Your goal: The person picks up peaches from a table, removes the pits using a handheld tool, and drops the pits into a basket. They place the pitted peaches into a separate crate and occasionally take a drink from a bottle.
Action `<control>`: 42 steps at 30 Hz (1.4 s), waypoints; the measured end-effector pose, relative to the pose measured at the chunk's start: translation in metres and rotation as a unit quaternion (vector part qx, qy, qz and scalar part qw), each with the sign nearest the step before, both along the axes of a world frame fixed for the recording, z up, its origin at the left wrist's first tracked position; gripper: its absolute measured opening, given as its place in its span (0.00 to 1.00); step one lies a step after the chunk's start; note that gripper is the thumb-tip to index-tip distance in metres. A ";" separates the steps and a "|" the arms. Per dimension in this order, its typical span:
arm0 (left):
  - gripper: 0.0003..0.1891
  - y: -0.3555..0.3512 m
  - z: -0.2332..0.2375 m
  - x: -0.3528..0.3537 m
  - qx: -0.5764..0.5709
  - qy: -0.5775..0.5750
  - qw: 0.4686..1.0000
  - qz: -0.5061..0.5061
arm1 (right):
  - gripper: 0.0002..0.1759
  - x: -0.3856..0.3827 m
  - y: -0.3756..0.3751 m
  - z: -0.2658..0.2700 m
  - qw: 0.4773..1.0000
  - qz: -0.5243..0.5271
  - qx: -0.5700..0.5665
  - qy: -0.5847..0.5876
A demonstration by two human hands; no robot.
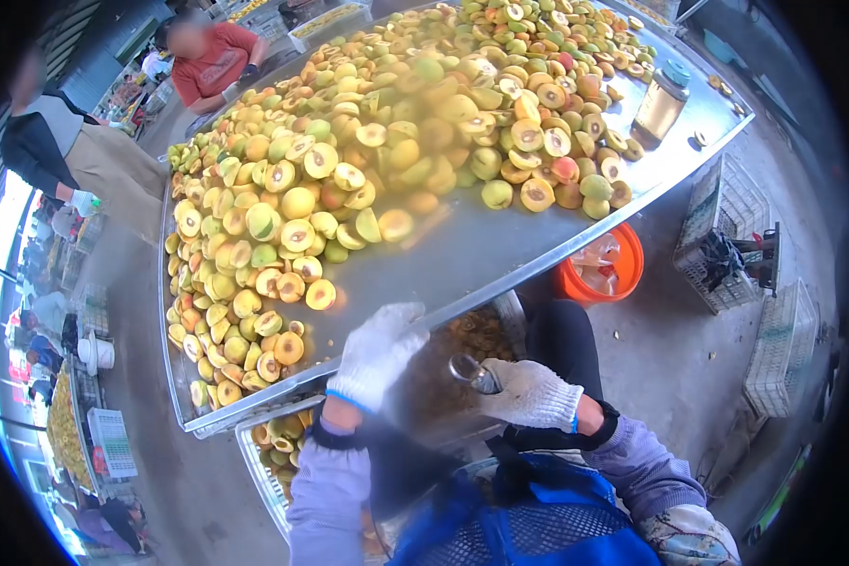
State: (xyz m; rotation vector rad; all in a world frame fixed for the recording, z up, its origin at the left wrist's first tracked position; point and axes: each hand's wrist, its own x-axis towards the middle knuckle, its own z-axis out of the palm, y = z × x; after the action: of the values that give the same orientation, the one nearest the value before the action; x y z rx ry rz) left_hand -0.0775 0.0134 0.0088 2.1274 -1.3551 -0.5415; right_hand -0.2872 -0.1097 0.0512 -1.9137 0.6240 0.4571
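Observation:
My left hand (379,351), in a white knit glove, is at the near rim of the metal table (462,245). Its fingers reach over the edge and look loosely extended, slightly blurred; no fruit shows in them. My right hand (534,392), also gloved, is closed around a small metal ring-ended tool (466,369), its loop pointing left. Below the tool sits a metal container (511,321) with brownish pieces in it, partly blurred. Beyond my left hand lie halved yellow-orange stone fruits (320,294), several with pits showing, heaped across the table.
An orange bucket (629,264) with a plastic bag stands under the table's right edge. A jar (663,99) stands on the table. Plastic crates (726,222) are on the floor at right; a crate of fruit (278,453) is below left. Two people (219,61) stand beyond the table.

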 end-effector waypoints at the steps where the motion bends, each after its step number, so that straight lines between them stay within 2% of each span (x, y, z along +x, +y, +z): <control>1: 0.21 -0.011 0.006 0.009 0.004 -0.037 0.999 -0.012 | 0.21 -0.002 -0.001 -0.010 0.998 -0.026 0.015 -0.046; 3: 0.22 -0.038 0.005 0.030 0.063 -0.048 0.997 -0.019 | 0.14 -0.007 0.004 -0.036 0.986 -0.077 0.043 -0.139; 4: 0.23 -0.054 0.005 0.038 0.078 -0.068 0.994 -0.022 | 0.13 -0.005 0.004 -0.035 0.990 -0.078 0.042 -0.106; 5: 0.24 -0.068 0.004 0.045 0.092 -0.091 0.991 -0.024 | 0.11 -0.003 0.004 -0.033 0.978 -0.113 0.134 -0.115; 8: 0.28 -0.114 -0.036 0.079 0.103 -0.159 0.982 -0.017 | 0.12 -0.001 0.003 -0.042 0.977 -0.111 0.128 -0.129; 12: 0.31 -0.148 -0.048 0.095 0.139 -0.296 0.945 -0.014 | 0.12 0.004 -0.012 -0.022 0.972 -0.157 0.168 -0.048; 13: 0.31 -0.152 -0.050 0.098 0.171 -0.266 0.949 -0.010 | 0.13 0.005 -0.015 -0.016 0.968 -0.172 0.184 -0.011; 14: 0.31 -0.156 -0.053 0.100 0.204 -0.235 0.950 -0.006 | 0.12 0.000 -0.016 -0.032 0.960 -0.188 0.195 -0.077; 18: 0.32 -0.152 -0.031 0.096 0.267 -0.142 0.951 -0.057 | 0.11 0.000 -0.021 -0.040 0.928 -0.236 0.256 -0.133; 21: 0.30 -0.123 0.001 0.080 0.206 0.033 0.978 0.014 | 0.12 0.006 -0.024 -0.032 0.923 -0.257 0.270 -0.099; 22: 0.29 -0.109 0.019 0.060 0.137 0.045 0.989 0.032 | 0.13 0.012 -0.025 -0.015 0.909 -0.298 0.279 -0.079; 23: 0.27 -0.089 0.031 0.037 0.069 0.057 0.995 0.049 | 0.14 0.013 -0.022 -0.016 0.895 -0.326 0.282 -0.115; 25: 0.27 -0.058 0.032 0.000 -0.067 -0.057 0.995 -0.043 | 0.15 0.017 -0.017 -0.021 0.864 -0.372 0.284 -0.186; 27: 0.30 -0.038 0.041 -0.027 -0.101 -0.121 0.977 -0.147 | 0.19 0.021 -0.011 -0.030 0.858 -0.384 0.243 -0.240; 28: 0.31 -0.033 0.033 -0.037 -0.160 -0.064 0.972 -0.161 | 0.20 0.023 -0.007 -0.029 0.843 -0.393 0.244 -0.274; 29: 0.32 -0.027 0.036 -0.042 -0.149 0.030 0.984 -0.092 | 0.20 0.024 -0.005 -0.027 0.827 -0.402 0.243 -0.308; 30: 0.33 -0.021 0.043 -0.050 -0.137 0.126 0.982 -0.022 | 0.21 0.021 -0.006 -0.023 0.812 -0.407 0.306 -0.285; 31: 0.34 -0.014 0.047 -0.057 -0.120 0.222 0.966 0.050 | 0.21 0.021 -0.005 -0.014 0.831 -0.398 0.289 -0.261; 32: 0.33 -0.006 0.037 -0.063 -0.174 0.400 0.893 0.107 | 0.21 0.021 -0.001 -0.004 0.848 -0.390 0.272 -0.233; 33: 0.32 -0.002 0.041 -0.068 -0.150 0.425 0.885 0.117 | 0.21 0.019 0.004 0.001 0.865 -0.382 0.256 -0.202; 35: 0.31 -0.001 0.054 -0.070 -0.101 0.473 0.865 0.133 | 0.20 0.015 0.013 -0.001 0.879 -0.361 0.218 -0.223; 37: 0.26 0.010 0.039 -0.073 -0.196 0.539 0.796 0.195 | 0.18 0.011 0.017 0.011 0.895 -0.352 0.163 -0.219; 39: 0.24 0.016 0.045 -0.073 -0.246 0.603 0.705 0.281 | 0.20 0.005 0.020 0.020 0.921 -0.310 0.183 -0.152; 40: 0.25 0.019 0.047 -0.073 -0.300 0.608 0.685 0.267 | 0.20 0.003 0.024 0.019 0.934 -0.279 0.186 -0.126; 42: 0.26 0.023 0.045 -0.074 -0.309 0.607 0.682 0.267 | 0.23 0.002 0.032 0.018 0.964 -0.197 0.147 -0.104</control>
State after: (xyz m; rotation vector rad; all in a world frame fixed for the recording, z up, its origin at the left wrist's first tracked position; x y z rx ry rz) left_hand -0.1520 0.0368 0.0541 1.0031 -0.0568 -0.8346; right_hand -0.2854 -0.0775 0.0697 -1.4841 0.7328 0.0851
